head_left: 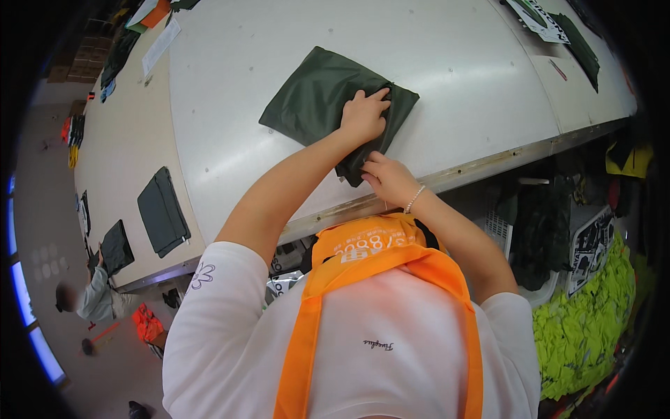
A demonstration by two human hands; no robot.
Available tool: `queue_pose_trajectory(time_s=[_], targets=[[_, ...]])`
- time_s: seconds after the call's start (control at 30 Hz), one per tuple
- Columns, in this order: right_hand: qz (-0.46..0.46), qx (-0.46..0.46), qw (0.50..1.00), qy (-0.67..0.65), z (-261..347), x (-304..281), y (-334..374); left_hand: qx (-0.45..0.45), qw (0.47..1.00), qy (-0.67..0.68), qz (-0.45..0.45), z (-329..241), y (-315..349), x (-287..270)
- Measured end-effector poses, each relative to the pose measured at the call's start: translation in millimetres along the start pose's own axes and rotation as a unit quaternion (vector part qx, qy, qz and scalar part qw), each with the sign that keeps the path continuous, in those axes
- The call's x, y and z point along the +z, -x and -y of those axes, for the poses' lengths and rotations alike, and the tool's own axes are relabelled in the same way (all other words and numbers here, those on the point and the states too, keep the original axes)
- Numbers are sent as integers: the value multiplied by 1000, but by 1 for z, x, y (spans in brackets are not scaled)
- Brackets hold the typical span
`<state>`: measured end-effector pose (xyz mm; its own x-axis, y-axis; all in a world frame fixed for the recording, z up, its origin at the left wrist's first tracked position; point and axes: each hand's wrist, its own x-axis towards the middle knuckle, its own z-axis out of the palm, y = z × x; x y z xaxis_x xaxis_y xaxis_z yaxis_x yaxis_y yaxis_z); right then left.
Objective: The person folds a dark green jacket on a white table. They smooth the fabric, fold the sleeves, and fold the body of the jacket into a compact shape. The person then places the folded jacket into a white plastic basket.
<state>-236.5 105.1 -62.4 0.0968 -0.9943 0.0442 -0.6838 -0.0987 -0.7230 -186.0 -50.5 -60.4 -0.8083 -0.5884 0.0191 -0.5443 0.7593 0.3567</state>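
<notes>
A dark green folded garment [307, 94] of smooth, slightly shiny fabric lies on the table in front of me. What sort of garment it is cannot be made out. My left hand [366, 115] rests on its right part, fingers stretched over the fabric near a fold. At the near corner, close to the table edge, my right hand [391, 179] has its fingertips closed on the garment's edge. A beaded bracelet circles the right wrist.
The pale table [230, 42] curves around in front. Left lies a stack of folded dark garments [162, 211]; a person [98, 293] handles another dark folded piece [117, 246] farther left. Below right are a crate [499, 230] and a yellow-green fabric heap [586, 321].
</notes>
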Motion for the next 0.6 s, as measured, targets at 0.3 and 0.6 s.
queue_pose_trajectory(time_s=[0.3, 0.6], targets=[[-34, -51, 998, -4, 7, -10, -2, 93, 943, -278, -160, 5, 12, 51], [-16, -49, 999, -9, -7, -65, 4, 237, 970, -29, 45, 24, 27, -4]])
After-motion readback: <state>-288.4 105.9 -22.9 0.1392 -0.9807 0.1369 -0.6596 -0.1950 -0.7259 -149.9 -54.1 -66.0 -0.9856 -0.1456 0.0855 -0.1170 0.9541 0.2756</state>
